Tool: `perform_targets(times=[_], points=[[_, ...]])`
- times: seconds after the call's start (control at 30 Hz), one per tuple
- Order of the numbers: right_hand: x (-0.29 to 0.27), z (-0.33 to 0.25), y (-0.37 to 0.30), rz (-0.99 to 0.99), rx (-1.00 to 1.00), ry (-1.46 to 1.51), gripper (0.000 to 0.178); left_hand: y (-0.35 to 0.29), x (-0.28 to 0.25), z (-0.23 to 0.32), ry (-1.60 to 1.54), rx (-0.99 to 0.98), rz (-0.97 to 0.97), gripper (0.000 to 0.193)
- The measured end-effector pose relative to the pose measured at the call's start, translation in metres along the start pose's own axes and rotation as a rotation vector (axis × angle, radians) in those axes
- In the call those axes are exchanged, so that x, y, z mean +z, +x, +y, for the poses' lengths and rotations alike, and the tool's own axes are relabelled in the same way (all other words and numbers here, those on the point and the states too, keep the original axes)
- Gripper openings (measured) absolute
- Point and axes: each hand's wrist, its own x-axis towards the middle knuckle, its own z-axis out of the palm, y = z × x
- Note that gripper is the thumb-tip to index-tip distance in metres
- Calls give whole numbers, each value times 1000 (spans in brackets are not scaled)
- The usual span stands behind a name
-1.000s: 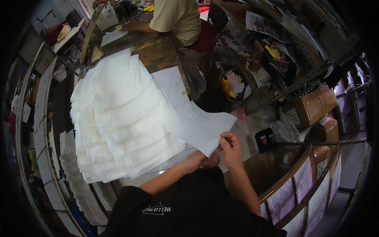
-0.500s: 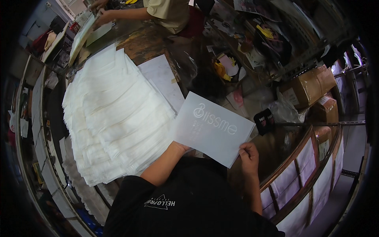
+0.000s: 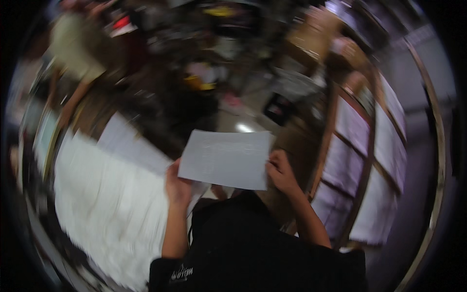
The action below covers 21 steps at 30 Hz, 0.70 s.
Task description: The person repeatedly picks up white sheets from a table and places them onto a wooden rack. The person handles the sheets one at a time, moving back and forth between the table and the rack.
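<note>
A pale, translucent printed sheet (image 3: 224, 158) is held level in front of my body, between both hands. At its left edge, my left hand (image 3: 178, 185) grips it, with the fingers partly hidden beneath. My right hand (image 3: 281, 170) pinches the right edge between thumb and fingers. The print on the sheet is faint and smeared by motion. To the left of my left hand spreads a large fanned stack of white sheets (image 3: 107, 199), with a flat white sheet (image 3: 129, 143) beyond it.
On the right stands a slatted rack (image 3: 335, 160) loaded with white sheets. Cardboard boxes (image 3: 314, 41) sit behind it, near clear plastic wrapping (image 3: 299, 82). At the far left a co-worker in a light shirt (image 3: 75, 48) leans over a panel. Motion blurs much of the surroundings.
My view has swung to the right, so the stack and co-worker now sit farther left. The held sheet has levelled, and my left hand now shows at its left edge.
</note>
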Motion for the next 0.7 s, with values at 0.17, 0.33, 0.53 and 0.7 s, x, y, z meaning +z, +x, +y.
perform_targets(times=[0.17,0.33,0.53,0.7], points=[[-82,52,2,207,152,-84,25,-13,-8,13,680,275,164,35],[-185,95,-25,591,184,-144,22,-19,-15,7,1387,429,-54,35],[-295,153,-81,1207,317,-43,24,-25,-25,-24,1880,646,-315,31],[-348,200,-135,1603,297,245,21,-23,-19,-29,2176,666,-365,32]])
